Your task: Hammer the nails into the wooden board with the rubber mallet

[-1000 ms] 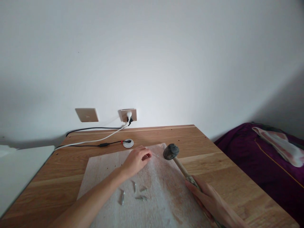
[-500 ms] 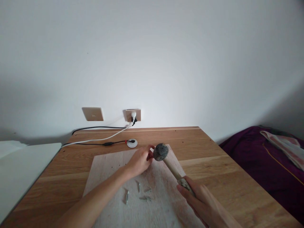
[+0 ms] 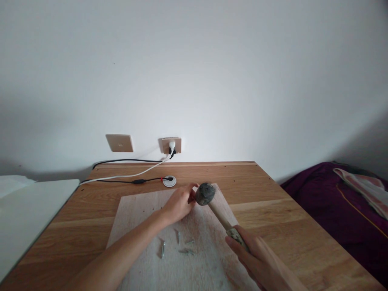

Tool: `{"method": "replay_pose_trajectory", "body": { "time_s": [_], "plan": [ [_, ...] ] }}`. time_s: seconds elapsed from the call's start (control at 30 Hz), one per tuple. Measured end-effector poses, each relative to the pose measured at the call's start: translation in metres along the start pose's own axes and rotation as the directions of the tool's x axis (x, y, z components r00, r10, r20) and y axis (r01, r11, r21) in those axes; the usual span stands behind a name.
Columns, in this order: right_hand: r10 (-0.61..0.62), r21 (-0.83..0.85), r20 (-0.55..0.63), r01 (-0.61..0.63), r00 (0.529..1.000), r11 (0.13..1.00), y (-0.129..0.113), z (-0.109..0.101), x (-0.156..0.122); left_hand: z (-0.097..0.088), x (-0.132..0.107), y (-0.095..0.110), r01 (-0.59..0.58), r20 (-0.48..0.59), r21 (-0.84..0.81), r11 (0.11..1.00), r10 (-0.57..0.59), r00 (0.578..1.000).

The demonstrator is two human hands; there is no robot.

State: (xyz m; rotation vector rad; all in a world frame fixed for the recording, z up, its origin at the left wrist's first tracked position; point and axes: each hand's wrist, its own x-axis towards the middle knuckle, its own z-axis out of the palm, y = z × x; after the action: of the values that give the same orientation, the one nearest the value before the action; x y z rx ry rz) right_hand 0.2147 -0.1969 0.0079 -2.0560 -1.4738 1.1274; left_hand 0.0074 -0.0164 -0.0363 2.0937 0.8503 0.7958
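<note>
Our mallet (image 3: 218, 216) has moved leftward since the frame one second ago: its head (image 3: 205, 194), then apart from the left hand (image 3: 179, 205) and over the right edge of the pale board (image 3: 203, 270), now stands just beside the left fingertips (image 3: 190, 186), near the board's far right corner. We judge this sideways offset between head and fingertips to be the governing relation. We read the mallet's long axis as diagonal, running from the right hand (image 3: 254, 249) away and to the left, so that the head end points toward the left fingers. Of our two hands, the left is nearer the head; the right is clenched around the handle (image 3: 235, 235). We find the left fingers curled; the head partly hides their tips, so we cannot tell whether they pinch anything or touch the head. Nor can we tell whether the head contacts anything beneath it. Relative to the hands, the head lies to the right of the left hand, and beyond and to the left of the right hand. We locate several loose metal fasteners (image 3: 163, 249) on the board, nearer us than the left hand and left of the right hand.
</note>
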Motion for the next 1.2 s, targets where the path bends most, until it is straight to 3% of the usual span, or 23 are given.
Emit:
{"method": "replay_pose_trajectory", "body": {
  "time_s": [0.17,0.3,0.57,0.77,1.03,1.2],
  "plan": [
    [0.025,-0.054,-0.115,-0.031,0.993,0.998,0.008,0.006,0.001,0.000,0.000,-0.002,-0.039,-0.005,0.029,0.999,0.040,0.999],
    [-0.020,-0.065,-0.127,0.012,0.992,0.998,0.010,0.007,-0.002,0.000,-0.001,-0.004,-0.065,-0.012,0.040,0.997,0.066,0.998],
    [-0.023,-0.012,0.033,0.024,0.999,1.000,-0.003,0.002,-0.001,0.003,-0.001,-0.010,-0.080,-0.010,0.085,0.993,0.081,0.997],
    [0.003,0.011,0.021,-0.003,1.000,1.000,-0.009,0.001,-0.002,0.002,-0.001,-0.009,-0.072,0.018,0.089,0.993,0.071,0.997],
    [-0.003,0.007,0.123,0.002,0.992,1.000,-0.008,-0.002,-0.001,0.001,-0.002,-0.007,-0.059,0.023,0.102,0.993,0.057,0.998],
    [-0.008,0.050,0.105,0.003,0.994,0.999,-0.009,0.000,-0.001,0.001,-0.002,-0.007,-0.057,0.003,0.117,0.992,0.057,0.998]
  ]
}}
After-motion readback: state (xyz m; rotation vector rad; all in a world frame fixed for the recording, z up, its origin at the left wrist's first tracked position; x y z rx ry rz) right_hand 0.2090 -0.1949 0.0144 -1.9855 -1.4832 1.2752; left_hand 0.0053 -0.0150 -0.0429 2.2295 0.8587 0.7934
